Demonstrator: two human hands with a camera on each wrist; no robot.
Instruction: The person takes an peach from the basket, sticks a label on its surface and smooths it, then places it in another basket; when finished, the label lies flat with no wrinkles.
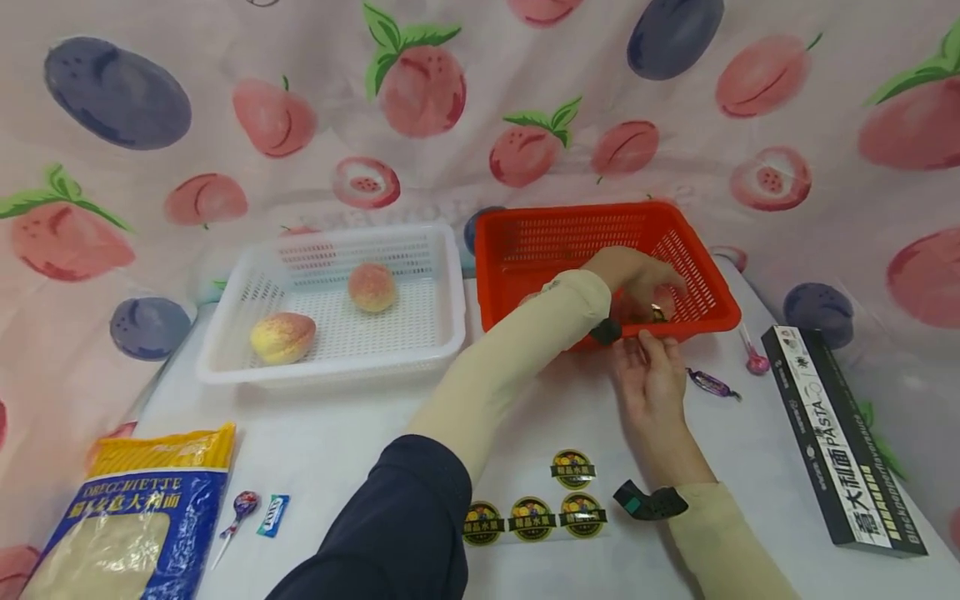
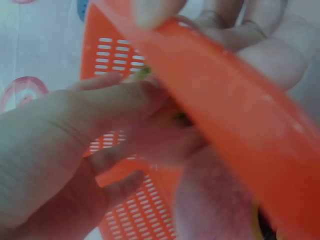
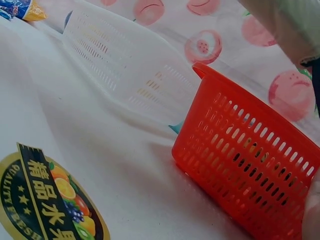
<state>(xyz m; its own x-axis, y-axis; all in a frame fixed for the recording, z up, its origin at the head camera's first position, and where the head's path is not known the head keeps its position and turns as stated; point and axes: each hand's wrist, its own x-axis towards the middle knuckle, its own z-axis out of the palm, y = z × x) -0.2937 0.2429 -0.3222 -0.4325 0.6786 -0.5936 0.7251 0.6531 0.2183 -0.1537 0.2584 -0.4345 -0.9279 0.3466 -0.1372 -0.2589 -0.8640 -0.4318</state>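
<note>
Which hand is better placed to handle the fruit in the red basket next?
Probably the left: the left hand is already inside the basket, close to a peach, while the right hand is outside, at the near rim.

The left arm (image 1: pixel 491 375) stretches far and rightward, wrist bent, left hand (image 1: pixel 636 277) palm down with fingers curving; nearer, the right hand (image 1: pixel 651 382) turns its palm upward, forearm (image 1: pixel 684 454) slanting in from near right.
</note>
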